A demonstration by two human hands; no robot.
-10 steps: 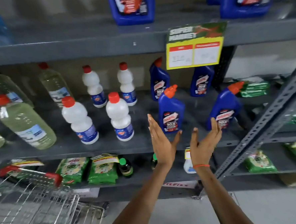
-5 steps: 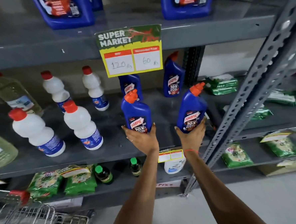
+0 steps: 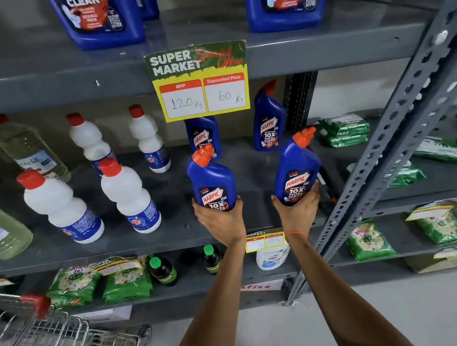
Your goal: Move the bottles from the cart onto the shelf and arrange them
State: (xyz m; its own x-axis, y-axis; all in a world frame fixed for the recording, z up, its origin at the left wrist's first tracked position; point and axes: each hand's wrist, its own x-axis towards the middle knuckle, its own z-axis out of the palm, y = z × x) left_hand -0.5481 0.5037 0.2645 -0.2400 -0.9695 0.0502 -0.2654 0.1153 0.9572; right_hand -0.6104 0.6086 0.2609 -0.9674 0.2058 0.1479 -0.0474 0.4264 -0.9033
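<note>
Two hands [image 3: 221, 221] [image 3: 296, 214] grip blue bottles [image 3: 213, 181] [image 3: 295, 168] on shelf [image 3: 172, 229].

Four small blue Harpic bottles [image 3: 211, 183], four white red-capped bottles [image 3: 128, 196], two green-capped dark bottles [image 3: 162, 270].

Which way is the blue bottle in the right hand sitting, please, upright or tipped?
Tipped: the blue bottle leans right, its orange cap angled toward the upright, with the right hand gripping its base.

Bare forearms; thin ring [image 3: 203, 223] on left hand, red thread [image 3: 295, 233] around right wrist.
</note>
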